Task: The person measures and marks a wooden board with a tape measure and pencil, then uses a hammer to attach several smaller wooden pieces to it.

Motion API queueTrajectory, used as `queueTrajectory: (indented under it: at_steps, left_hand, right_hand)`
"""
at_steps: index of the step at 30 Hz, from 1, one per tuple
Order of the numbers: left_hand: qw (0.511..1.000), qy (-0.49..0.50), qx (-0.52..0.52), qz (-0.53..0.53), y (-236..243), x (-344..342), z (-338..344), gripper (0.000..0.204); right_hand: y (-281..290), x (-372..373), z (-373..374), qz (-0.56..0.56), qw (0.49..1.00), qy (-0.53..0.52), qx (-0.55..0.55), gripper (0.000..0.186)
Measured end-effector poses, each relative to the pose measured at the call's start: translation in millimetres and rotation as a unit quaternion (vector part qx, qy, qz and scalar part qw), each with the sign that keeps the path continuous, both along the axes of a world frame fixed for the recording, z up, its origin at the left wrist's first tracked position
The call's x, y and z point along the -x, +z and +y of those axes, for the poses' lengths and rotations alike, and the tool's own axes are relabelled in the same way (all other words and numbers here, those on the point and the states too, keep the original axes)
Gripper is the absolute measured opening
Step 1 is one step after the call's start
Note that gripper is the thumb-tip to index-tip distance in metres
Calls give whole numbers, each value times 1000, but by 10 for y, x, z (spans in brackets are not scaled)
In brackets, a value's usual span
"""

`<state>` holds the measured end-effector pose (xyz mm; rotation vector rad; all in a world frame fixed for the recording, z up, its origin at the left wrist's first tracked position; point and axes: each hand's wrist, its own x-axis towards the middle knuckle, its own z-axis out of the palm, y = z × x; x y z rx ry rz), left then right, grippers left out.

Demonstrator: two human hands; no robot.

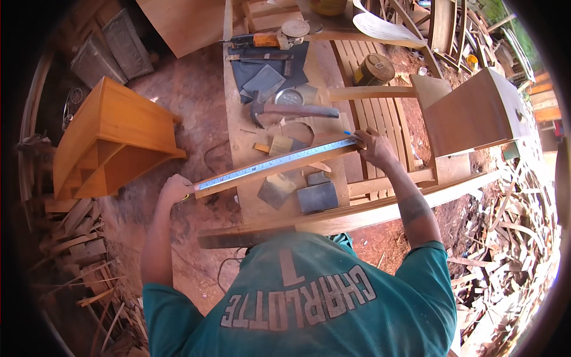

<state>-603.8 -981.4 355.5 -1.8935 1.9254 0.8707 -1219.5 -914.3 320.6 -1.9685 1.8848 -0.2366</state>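
A pale tape measure (262, 169) is stretched along the top of a narrow wooden strip (279, 171), which lies slantwise across the workbench. At the strip's left end, my left hand (176, 189) is closed on the tape, with a bit of yellow showing beneath it. My right hand (375, 149) is closed over the other end of the tape and strip. A slim blue-tipped thing like a pen (348, 133) sticks out by its fingers; how it is held is hidden. Beyond the strip lies a claw hammer (300, 110).
On the workbench (244, 140) lie an orange angle grinder (262, 40), sandpaper sheets (264, 80) and a round tin (289, 97). A can (375, 69) stands on slats. Wooden cabinets stand left (131, 113) and right (476, 113). Wood scraps (505, 250) cover the ground at both sides.
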Motion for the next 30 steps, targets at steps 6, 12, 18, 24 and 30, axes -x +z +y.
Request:
queueTrajectory:
  at_steps: [6,12,18,24,30]
  left_hand:
    - [1000,-10,-1,-4,35,31,5,35]
    - [1000,-24,4,12,14,-4,-7,36]
    - [1000,-13,-6,15,-17,-5,-5,36]
    - [1000,7,-4,21,4,9,-8,37]
    - [1000,16,-8,18,-18,-11,0,36]
  right_hand:
    - [50,51,33,-74,993,-25,90,55]
    - [501,49,37,-278,937,-174,122,51]
    - [576,-176,22,-834,534,-108,-83,45]
    - [291,-540,73,-623,767,-105,-112,48]
    - [38,-740,44,-492,865,-68,-70,58]
